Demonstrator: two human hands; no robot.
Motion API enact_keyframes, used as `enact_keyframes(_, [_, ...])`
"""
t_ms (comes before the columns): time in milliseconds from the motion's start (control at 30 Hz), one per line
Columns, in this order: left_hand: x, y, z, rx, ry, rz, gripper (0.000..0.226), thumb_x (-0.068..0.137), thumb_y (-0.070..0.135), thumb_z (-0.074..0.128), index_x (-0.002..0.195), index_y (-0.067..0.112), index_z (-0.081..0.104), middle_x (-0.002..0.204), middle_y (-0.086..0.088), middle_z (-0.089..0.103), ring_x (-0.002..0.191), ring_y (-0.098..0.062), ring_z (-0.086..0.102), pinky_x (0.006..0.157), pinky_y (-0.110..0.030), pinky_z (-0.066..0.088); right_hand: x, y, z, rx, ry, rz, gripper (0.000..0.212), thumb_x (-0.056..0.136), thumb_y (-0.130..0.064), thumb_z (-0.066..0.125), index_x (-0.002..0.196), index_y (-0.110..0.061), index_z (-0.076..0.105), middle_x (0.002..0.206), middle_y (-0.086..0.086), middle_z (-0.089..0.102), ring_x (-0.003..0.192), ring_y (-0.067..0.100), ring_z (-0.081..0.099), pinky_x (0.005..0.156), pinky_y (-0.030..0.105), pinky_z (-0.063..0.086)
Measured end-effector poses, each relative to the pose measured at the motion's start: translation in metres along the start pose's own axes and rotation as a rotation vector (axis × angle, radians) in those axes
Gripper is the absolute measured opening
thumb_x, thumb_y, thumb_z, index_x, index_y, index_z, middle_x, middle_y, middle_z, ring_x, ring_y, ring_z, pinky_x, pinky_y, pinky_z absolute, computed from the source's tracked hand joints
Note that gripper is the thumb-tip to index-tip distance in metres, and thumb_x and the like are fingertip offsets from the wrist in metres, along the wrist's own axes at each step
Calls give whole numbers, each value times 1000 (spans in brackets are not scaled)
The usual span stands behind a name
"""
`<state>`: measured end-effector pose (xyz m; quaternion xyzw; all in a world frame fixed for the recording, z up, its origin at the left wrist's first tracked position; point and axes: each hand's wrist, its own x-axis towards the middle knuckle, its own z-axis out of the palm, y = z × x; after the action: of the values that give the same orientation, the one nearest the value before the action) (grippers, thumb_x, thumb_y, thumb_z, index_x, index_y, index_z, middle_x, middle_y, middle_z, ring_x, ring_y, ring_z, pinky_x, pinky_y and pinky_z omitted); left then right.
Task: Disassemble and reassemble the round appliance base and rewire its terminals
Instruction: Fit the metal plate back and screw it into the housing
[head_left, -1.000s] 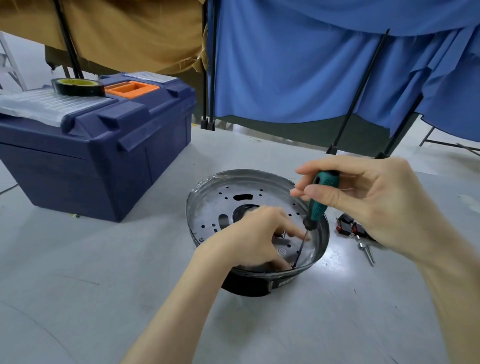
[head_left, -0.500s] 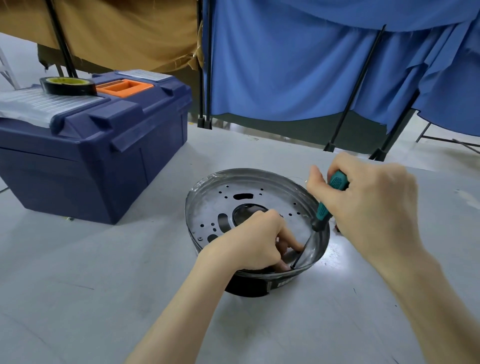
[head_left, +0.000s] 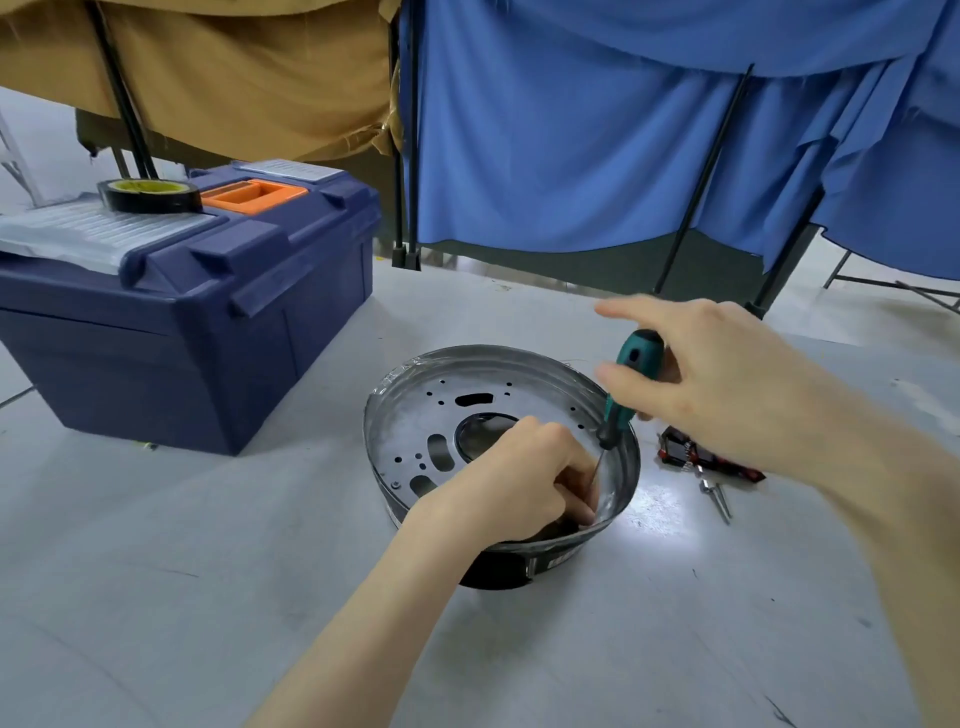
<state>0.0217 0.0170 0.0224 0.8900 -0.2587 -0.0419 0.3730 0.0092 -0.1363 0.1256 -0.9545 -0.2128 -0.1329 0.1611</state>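
Note:
The round appliance base (head_left: 519, 358), a shallow metal dish with a perforated plate, sits on the grey table with its open side up. My left hand (head_left: 524, 483) is inside its front right part, fingers curled down around the tip of the screwdriver; what lies under them is hidden. The screwdriver (head_left: 634, 364) has a teal and black handle and leans up to the right, its thin shaft running down into my left fingers. My right hand (head_left: 727, 384) pinches the handle between thumb and fingers, with the index finger stretched out and blurred.
A dark blue toolbox (head_left: 208, 312) with an orange handle recess stands at the left, with a black tape roll (head_left: 150, 196) on its lid. Right of the base lie a red-and-black part (head_left: 696, 457) and a small metal bolt (head_left: 719, 499). Blue and tan curtains on black stands hang behind the table.
My right hand rolled over the screwdriver handle and back, and its fingers now spread out again. My left hand stayed at the tip inside the base.

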Motion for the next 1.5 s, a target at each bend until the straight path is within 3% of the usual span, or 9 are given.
enact_keyframes(133, [-1,2,0,1,9,-11,28,75,-15,61,72,10,73,56,12,64,56,6,61,66,-18,53,5,6,-9,91,-46,-108,22,83,-44,63,88,-23,67,62,-7,69,60,3,65,71,33,54])
enact_keyframes(467, [-7,6,2,35,63,-14,25,77,-7,68,72,16,75,68,6,73,63,1,64,67,-16,53,0,-16,18,-235,320,135,50,88,-30,62,54,-11,31,52,5,31,47,23,33,46,30,25])
enact_keyframes(633, [-6,12,2,79,44,14,39,70,-14,53,67,21,70,66,3,70,63,-9,63,64,-25,55,-10,-23,28,-405,510,204,64,85,-20,68,49,-18,14,48,-3,12,43,11,7,51,18,10])
enact_keyframes(767, [-3,15,-1,128,62,-7,39,67,-12,46,52,23,57,53,3,59,55,-14,56,49,-14,44,-9,-13,7,-199,172,61,56,86,-57,55,57,-9,52,48,6,48,44,24,44,44,31,37])
enact_keyframes(900, [-5,10,1,60,125,-27,54,72,-14,55,40,26,39,35,14,48,47,7,49,42,-4,32,-6,-16,-3,174,-84,-86,23,86,-33,67,78,-11,65,63,3,67,44,11,63,47,30,51])
enact_keyframes(1000, [-7,1,-6,-107,84,-28,23,68,3,83,60,21,71,62,11,71,62,1,65,65,-8,49,-5,-11,5,308,-18,-23,30,85,-23,72,66,-5,57,46,6,62,38,17,63,34,20,42])
enact_keyframes(1200, [-11,9,-19,-522,196,109,25,68,22,86,90,22,74,85,2,75,85,-18,70,86,-36,56,-5,-9,21,118,247,129,44,82,-35,69,53,-13,44,48,5,48,43,25,53,38,32,42])
enact_keyframes(1400, [-6,15,-20,-532,247,133,10,76,14,82,82,11,74,71,-8,73,67,-26,70,70,-37,60,-8,-17,36,-122,401,80,54,83,-54,57,50,-20,31,45,-4,34,51,26,41,49,28,25])
enact_keyframes(1500, [-7,13,-21,-582,166,150,9,82,14,77,87,6,75,78,-9,74,72,-23,72,70,-26,57,-3,-8,21,109,259,11,56,74,-70,57,53,-19,53,41,-3,40,44,15,40,47,30,34])
